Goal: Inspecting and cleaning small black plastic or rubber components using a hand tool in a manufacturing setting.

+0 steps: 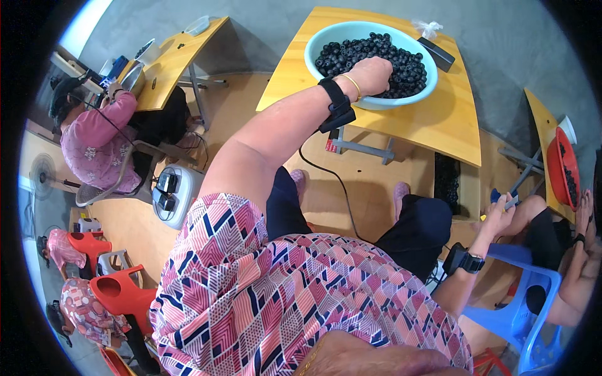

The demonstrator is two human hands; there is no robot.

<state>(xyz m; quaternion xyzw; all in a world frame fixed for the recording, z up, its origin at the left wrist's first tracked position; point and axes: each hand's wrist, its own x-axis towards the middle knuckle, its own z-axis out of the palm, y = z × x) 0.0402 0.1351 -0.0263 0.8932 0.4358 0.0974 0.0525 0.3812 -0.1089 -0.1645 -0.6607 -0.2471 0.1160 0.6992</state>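
Note:
A pale blue basin [429, 81] stands on the yellow table in front of me. It is heaped with small black round pieces [376, 45], many with a pale spot; I cannot tell their kind. My left hand [369, 75] is over the near side of the heap with its fingers curled down. Whatever those fingers grip is hidden. Low on the right, away from the table, my right hand [497, 218] is closed around a small tool [512, 203] with a flat grey end. Something blue shows beside that hand. Each wrist wears a black strapped device.
A black box [436, 54] and a clear plastic bag [427, 28] lie behind the basin. Below the table's right side is a bin of dark pieces [447, 182]. At right, a co-worker sits by a red basin [562, 169] and blue chair [523, 294]. Others sit left.

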